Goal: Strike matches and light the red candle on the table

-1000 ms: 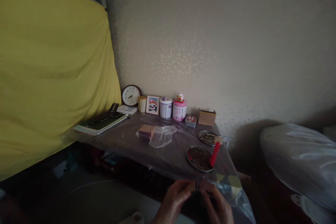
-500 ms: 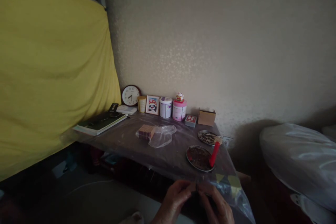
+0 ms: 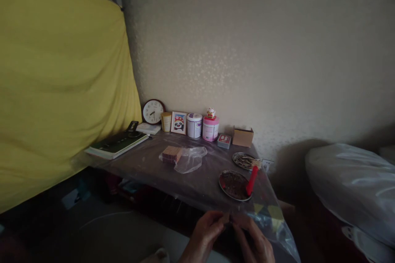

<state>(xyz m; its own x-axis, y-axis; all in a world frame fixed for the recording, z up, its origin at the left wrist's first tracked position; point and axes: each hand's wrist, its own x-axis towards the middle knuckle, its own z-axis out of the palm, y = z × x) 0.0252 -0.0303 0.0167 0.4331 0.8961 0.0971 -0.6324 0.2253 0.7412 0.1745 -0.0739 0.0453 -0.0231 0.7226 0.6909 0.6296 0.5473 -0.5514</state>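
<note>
Low in the head view, my left hand (image 3: pixel 203 233) and my right hand (image 3: pixel 254 239) face each other at the table's front edge. The fingers of both are closed, meeting at a small flat brown piece (image 3: pixel 226 217) that looks like card. Dim light and the fingers hide most of it. Just beyond my hands, a round metal plate (image 3: pixel 226 193) carries dark bits, and a red tapered object (image 3: pixel 252 181) stands at its right side. A second plate (image 3: pixel 237 161) behind it holds many thin sticks.
A stack of small brown-topped boxes (image 3: pixel 172 154) lies beside crumpled clear plastic (image 3: pixel 190 160) on the plastic-covered table (image 3: pixel 138 168). Along the wall stand a clock (image 3: pixel 153 111), a framed picture (image 3: pixel 179 123), tins (image 3: pixel 194 126) and a cardboard box (image 3: pixel 242 137). A book (image 3: pixel 119 145) lies left.
Both hands stay together at the same place, with only a slight shift of the fingers around the small brown piece. The table items have not moved.
</note>
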